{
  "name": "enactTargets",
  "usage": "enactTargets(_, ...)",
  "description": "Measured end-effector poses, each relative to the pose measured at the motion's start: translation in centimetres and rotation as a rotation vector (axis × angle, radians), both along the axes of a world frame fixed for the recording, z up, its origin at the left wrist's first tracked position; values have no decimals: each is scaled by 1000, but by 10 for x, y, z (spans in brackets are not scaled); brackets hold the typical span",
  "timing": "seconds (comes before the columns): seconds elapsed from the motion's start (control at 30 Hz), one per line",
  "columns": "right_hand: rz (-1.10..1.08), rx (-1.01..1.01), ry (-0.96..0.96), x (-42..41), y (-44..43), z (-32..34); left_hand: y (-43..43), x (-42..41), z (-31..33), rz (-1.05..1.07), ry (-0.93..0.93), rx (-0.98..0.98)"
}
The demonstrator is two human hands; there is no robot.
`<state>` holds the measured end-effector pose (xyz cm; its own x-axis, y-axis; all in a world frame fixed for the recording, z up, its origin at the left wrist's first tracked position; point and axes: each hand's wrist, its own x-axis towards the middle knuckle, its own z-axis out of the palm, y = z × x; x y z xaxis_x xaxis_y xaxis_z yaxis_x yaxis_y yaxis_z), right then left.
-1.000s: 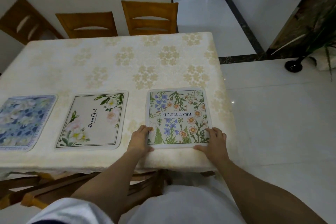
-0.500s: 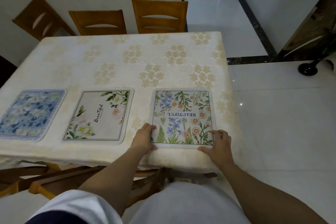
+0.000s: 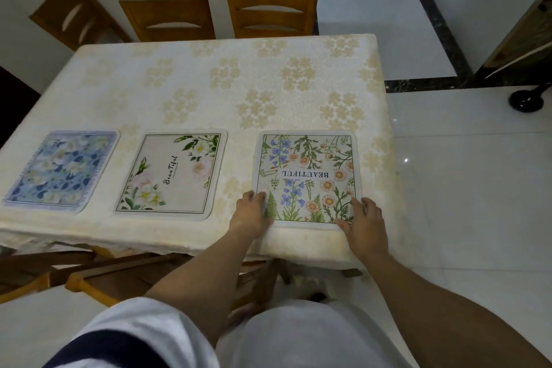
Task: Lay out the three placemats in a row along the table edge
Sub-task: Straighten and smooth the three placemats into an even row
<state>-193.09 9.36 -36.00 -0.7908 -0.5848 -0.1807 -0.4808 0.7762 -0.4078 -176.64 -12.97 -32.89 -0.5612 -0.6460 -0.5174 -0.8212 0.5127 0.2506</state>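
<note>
Placemats lie in a row along the near edge of the table (image 3: 209, 92), three of them, flat on the cream cloth with gaps between. Your blue mat (image 3: 61, 170) sits at the far left, its left side close to the table's left edge. Your white mat (image 3: 171, 173) with pale flowers and script lettering is in the middle. Your daisy mat (image 3: 307, 176), printed with "BEAUTIFUL" upside down to you, sits on the right, close to the table's right edge.

Both your hands are on the daisy mat's near corners. Your left hand (image 3: 251, 212) rests at the near left corner, fingers lying over the mat's edge and the thumb along its near side; that corner is blurred, so you cannot tell whether it is pinched or only pressed flat. Your right hand (image 3: 363, 221) lies at the near right corner, fingers spread flat on the mat's margin, thumb along the near edge, nothing gripped in it. The hands are well apart, the mat's width between them.

Three wooden chairs (image 3: 268, 9) stand at the far side of the table. Another chair (image 3: 98, 281) is tucked under the near side, left of you.
</note>
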Motion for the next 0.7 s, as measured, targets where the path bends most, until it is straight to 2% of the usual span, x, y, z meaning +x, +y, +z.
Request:
enactTargets(0.23,101,134,128,7,-16,19,-2,40,21,-234,-175,-122)
enactTargets(0.37,165,222,127,32,-30,39,-15,79,31,-271,-227,-195)
enactTargets(0.57,130,276,104,104,-48,57,-40,142,47,-239,-122,-135)
enactTargets(0.7,122,232,59,149,-51,79,-53,183,58,-321,-57,-179)
